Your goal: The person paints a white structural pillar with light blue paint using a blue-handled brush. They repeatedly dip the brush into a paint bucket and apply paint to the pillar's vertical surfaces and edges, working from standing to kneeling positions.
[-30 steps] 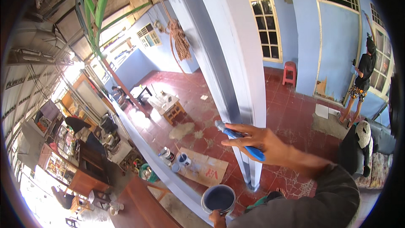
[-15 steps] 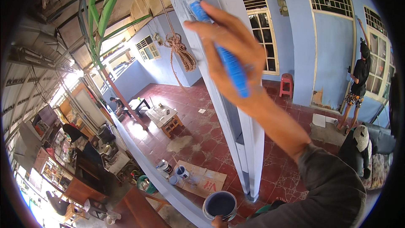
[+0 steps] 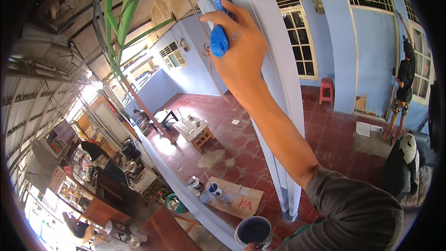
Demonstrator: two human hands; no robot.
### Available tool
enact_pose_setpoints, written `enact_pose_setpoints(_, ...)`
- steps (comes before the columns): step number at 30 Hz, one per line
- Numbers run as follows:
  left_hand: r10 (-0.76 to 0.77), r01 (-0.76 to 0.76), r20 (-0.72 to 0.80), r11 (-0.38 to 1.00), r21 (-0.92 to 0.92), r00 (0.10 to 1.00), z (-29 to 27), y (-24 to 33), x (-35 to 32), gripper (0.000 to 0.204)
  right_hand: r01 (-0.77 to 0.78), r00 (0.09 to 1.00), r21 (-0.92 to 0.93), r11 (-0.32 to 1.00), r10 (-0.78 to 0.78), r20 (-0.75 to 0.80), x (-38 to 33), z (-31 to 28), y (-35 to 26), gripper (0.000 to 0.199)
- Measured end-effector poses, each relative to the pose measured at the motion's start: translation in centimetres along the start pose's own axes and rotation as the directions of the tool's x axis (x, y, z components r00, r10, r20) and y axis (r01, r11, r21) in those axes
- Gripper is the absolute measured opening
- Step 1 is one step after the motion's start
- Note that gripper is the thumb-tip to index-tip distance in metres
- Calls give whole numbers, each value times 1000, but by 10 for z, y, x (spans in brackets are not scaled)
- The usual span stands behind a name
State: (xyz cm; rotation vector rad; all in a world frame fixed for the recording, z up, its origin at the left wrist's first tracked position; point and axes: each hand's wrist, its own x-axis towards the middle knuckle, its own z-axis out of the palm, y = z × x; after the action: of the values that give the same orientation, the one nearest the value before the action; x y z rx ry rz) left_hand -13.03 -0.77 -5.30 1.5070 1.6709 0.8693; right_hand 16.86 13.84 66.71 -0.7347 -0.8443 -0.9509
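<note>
My right hand (image 3: 241, 42) reaches up, closed round the blue handle of a paintbrush (image 3: 219, 42). The brush's head points at the upper part of a pale post (image 3: 278, 83), just under the cord wound round it; my fingers partly hide the bristles. At the lower edge, the fingertips of my left hand (image 3: 251, 247) grip the rim of a paint bucket (image 3: 238, 238). Dark-looking bluish paint lies inside it. Most of the left hand is out of view.
Below stand small paint pots (image 3: 214, 189) on a flattened cardboard sheet (image 3: 241, 200). A rope (image 3: 211, 72) hangs beside the post. A low wall (image 3: 186, 204) runs past. At right, a person (image 3: 405, 79) reaches up by a window; a red stool (image 3: 326, 91) stands near the wall.
My right hand has tilted the brush so its handle end now faces me, and sits left along the post. The view has shifted slightly; the bucket is still held below.
</note>
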Motion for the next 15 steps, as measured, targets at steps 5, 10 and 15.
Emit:
enact_pose_setpoints(5,-27,27,1,999,-36,1000,4,8,0,41,-47,994,366,930,7,110,9,-33,-4,24)
enact_pose_setpoints(10,-83,80,-50,995,-64,995,3,10,-5,41,83,977,427,901,-157,141,7,-134,18,21)
enact_pose_setpoints(15,-107,95,-121,990,-101,987,7,7,-15,42,-203,970,339,919,236,-60,58,-225,102,35)
